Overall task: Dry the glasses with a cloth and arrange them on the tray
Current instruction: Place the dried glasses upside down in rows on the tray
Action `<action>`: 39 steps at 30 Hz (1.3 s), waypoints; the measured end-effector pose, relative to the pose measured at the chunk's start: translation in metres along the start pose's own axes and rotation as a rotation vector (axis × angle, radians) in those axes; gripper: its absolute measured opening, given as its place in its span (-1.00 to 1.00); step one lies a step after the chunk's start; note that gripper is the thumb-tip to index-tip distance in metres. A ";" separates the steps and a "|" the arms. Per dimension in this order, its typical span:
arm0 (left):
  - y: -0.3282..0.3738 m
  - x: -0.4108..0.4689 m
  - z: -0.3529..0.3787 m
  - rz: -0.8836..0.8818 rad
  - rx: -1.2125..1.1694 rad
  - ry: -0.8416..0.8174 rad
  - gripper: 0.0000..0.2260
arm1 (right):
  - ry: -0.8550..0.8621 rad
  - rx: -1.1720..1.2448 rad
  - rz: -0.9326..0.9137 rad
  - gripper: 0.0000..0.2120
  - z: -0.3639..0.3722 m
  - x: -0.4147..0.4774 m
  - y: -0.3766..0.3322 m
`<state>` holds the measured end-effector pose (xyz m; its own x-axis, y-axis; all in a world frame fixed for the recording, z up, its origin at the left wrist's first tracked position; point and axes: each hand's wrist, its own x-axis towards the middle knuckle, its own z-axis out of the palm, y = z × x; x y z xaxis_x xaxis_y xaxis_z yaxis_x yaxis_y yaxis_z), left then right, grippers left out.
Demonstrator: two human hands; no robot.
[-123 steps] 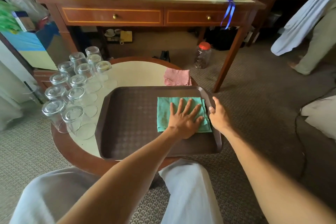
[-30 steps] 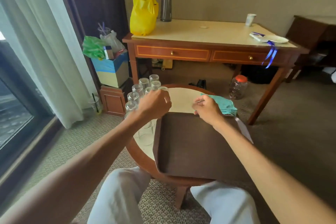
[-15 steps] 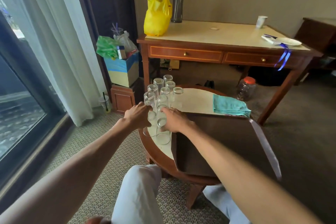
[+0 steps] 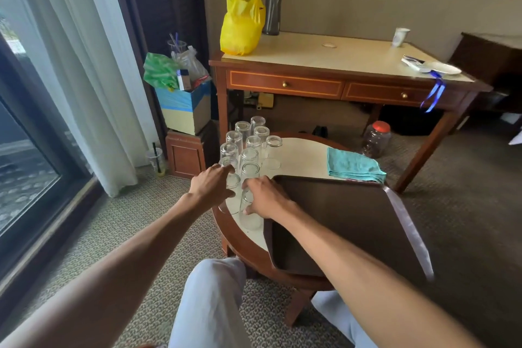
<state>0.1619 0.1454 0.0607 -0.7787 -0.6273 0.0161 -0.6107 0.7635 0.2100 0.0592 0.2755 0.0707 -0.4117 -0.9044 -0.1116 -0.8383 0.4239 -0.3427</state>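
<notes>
Several clear glasses [image 4: 253,144] stand upside down in a cluster on the left part of the round table [image 4: 299,155]. My left hand [image 4: 210,186] grips one glass [image 4: 232,191] at the near left of the cluster. Beside it, my right hand [image 4: 264,198] grips the nearest glass [image 4: 250,215]. A brown tray [image 4: 339,223] lies on the table to the right of my hands, nothing on it. A folded green cloth [image 4: 353,165] rests on the table just beyond the tray's far edge.
A wooden desk [image 4: 324,70] stands behind the table, with a yellow bag [image 4: 241,20] and a dark bottle [image 4: 272,3] on it. A box of clutter [image 4: 183,104] sits at the left by the curtain. A red-lidded jar [image 4: 377,138] stands on the carpet.
The green cloth went from the tray to the table beyond it. Both hands came over to the glasses at the left and have closed round the two nearest ones.
</notes>
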 end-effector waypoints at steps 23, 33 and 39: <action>0.065 0.002 -0.058 -0.008 -0.002 -0.087 -0.39 | 0.216 0.092 0.243 -0.49 -0.114 -0.065 0.111; 0.132 0.034 -0.033 0.038 -0.204 0.038 -0.48 | 0.238 0.146 0.338 -0.47 -0.091 -0.049 0.152; 0.141 0.065 -0.003 0.021 -0.141 0.011 -0.44 | 0.203 0.169 0.336 -0.46 -0.079 -0.024 0.170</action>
<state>0.0260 0.2116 0.0946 -0.7892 -0.6132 0.0322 -0.5671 0.7480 0.3447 -0.1017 0.3731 0.0887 -0.7281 -0.6826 -0.0633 -0.5822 0.6644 -0.4687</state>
